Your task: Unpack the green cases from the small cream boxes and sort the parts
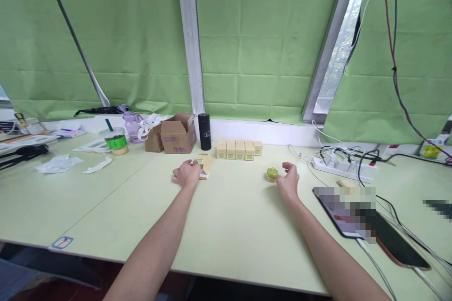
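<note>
My left hand [186, 173] rests on the pale green table [226, 225] with its fingers around a small beige box [205, 164] that has an open flap. My right hand [288, 179] lies open on the table, fingers spread, just right of a small yellow-green jar [272, 174]; whether it touches the jar I cannot tell. Behind both hands, a row of several matching beige boxes with green labels [238, 149] stands side by side.
A black cylinder [204, 131], two brown cardboard boxes [174, 137], a purple bottle [132, 127] and a lidded cup [115, 141] stand at the back left. A power strip with cables [344, 166] and a tablet [341, 211] lie right. Green curtains hang behind.
</note>
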A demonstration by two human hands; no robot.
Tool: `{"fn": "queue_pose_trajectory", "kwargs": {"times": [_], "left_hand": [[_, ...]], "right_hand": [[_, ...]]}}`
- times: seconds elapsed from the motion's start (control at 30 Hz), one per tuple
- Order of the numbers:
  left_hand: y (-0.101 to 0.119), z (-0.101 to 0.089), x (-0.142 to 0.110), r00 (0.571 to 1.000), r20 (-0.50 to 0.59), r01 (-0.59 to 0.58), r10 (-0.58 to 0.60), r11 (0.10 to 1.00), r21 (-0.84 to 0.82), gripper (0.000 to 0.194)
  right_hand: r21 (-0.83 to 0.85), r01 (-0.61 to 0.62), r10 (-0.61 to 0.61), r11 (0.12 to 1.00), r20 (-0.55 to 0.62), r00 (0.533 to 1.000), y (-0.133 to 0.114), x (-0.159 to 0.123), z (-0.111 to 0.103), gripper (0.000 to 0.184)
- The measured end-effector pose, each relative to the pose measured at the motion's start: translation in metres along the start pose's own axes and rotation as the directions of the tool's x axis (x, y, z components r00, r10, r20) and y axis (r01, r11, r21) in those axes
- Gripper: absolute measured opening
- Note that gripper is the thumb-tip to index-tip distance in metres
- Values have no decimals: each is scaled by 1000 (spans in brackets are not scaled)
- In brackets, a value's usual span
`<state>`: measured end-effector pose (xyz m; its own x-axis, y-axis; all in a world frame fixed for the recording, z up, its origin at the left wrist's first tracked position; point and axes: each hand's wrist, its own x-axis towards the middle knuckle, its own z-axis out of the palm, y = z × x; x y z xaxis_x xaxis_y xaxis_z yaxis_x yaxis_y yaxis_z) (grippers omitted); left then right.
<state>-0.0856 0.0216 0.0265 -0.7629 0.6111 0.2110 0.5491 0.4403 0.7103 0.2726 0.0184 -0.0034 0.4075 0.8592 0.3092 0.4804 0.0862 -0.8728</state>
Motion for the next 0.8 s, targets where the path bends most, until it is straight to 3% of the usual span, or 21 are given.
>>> {"fn": "queue_pose_trajectory", "kwargs": {"times": [0.13,0.27,0.4,0.57,0.67,0.73,0.8], "left_hand": [[9,-2,-14,978,-132,-169,163,985,-34,34],[18,-2,-36,882,-163,-458,443,887,-64,25],[26,3,-64,728,-13,-683,685,724,-100,20],[29,10,-93,511,194,-817,837,543,-193,21],[28,12,-99,462,242,-831,853,512,-219,22],[28,12,-99,454,245,-834,857,505,-220,23],[28,11,-98,458,233,-835,858,505,-218,23]], "right_hand": [[-276,-105,155,956,168,973,8,10,5,57],[-324,-72,140,943,192,971,13,11,8,52],[-364,-22,99,931,196,976,18,10,9,45],[-356,11,59,934,185,981,21,9,10,41],[-206,9,21,979,143,989,19,8,12,37],[33,16,-20,999,122,992,13,5,13,39],[367,4,-66,930,158,985,3,-1,14,45]]}}
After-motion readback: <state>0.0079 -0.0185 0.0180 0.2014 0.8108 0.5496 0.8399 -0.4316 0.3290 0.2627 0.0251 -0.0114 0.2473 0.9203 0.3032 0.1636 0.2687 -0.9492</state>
